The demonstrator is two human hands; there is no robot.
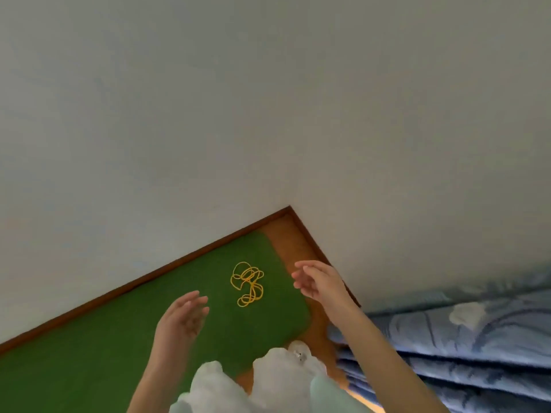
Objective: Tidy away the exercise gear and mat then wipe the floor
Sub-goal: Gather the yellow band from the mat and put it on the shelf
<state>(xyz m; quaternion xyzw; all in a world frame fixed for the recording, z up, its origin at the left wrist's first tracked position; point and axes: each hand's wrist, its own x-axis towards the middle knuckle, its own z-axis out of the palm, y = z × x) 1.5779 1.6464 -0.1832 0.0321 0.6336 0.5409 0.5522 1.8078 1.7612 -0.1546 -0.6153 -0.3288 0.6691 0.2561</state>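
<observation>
A flat green exercise mat (104, 347) is lying on the orange-brown wooden floor (293, 242) in the lower left of the frame, its long edge running just beside the dark brown skirting board (143, 283) at the foot of the pale wall (208, 99). Near the mat's rounded far end, in the lower middle of the frame, a thin yellow cord, tangled into loose loops (247, 284), is resting on the green surface.

The person is reaching both bare arms forward over the mat. The left hand (182, 318) is hovering below and to the left of the cord, its fingers straight and a little spread, holding nothing; it is somewhat blurred. The right hand (316, 280) is hanging to the right of the cord, over the strip of floor by the mat's end, with its fingers relaxed and slightly bent, palm turned toward the cord, and nothing in its grasp. Neither hand is touching the cord.

At the bottom centre, pale whitish clothing (280, 380) is bunching up close to the camera. At the lower right, a blue quilt with a light pattern (465, 338) is lying folded in layers against the wall.
</observation>
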